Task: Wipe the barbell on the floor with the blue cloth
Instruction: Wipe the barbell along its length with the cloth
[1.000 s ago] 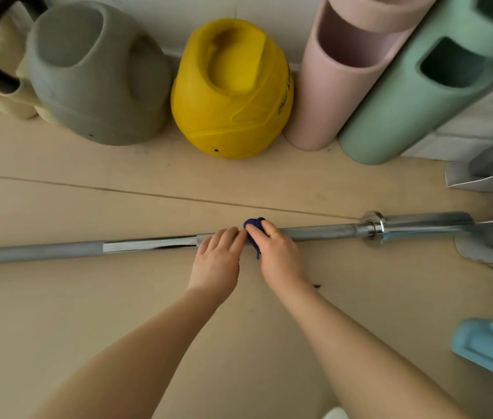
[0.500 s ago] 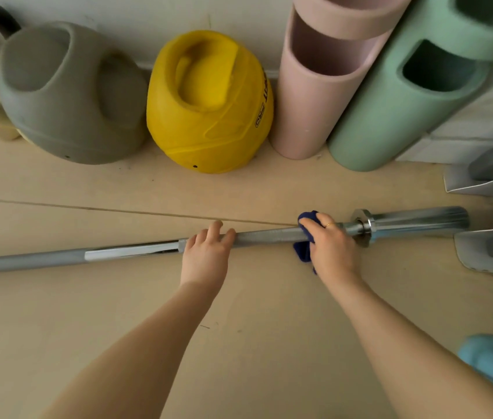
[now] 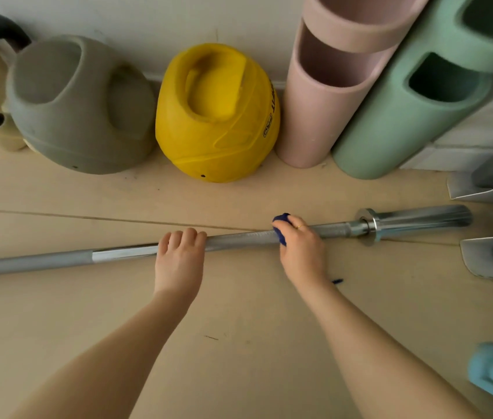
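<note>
Both arms reach forward; left hand [image 3: 178, 261] rests flat, right hand [image 3: 302, 252] curled.

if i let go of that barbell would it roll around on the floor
Probably a little: the barbell is a round steel bar lying bare on smooth floor, no plates visible. It looks long and solid, so likely heavy and stiff. The left hand resting on it likely steadies it.
</note>
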Available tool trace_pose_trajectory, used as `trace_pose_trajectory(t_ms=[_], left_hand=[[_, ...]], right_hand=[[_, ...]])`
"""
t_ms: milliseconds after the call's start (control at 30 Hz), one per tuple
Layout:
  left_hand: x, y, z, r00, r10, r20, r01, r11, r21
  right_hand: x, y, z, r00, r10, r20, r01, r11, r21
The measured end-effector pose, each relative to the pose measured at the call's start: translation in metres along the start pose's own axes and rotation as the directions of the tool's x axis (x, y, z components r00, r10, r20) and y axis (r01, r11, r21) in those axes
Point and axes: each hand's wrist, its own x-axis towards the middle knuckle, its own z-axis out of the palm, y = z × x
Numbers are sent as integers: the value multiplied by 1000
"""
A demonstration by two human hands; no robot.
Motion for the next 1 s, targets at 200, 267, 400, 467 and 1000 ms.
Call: trace_pose_trajectory(t_ms=[200,267,400,467,1000], left_hand=[[2,-16,-1,999,36,-26,-38,994,-98],[1,-18,0,999,19,26,-15,987,-162],[4,-22,-7,990,-83,111,114,944,-310],[5,-24,-11,986,-126,112,161,903,-399],[3,-30,0,998,59,35,-49,970,-237]], right_hand=[[0,5,-12,976,214,-31,-215,974,-70],[-2,-29,8,983,185,7,-185,983,-6],[-14,-95,47,990,46,132,-56,996,69],[-15,-121,59,983,-1,185,-18,994,104],[-18,-23,10,968,-241,71,247,863,-440]])
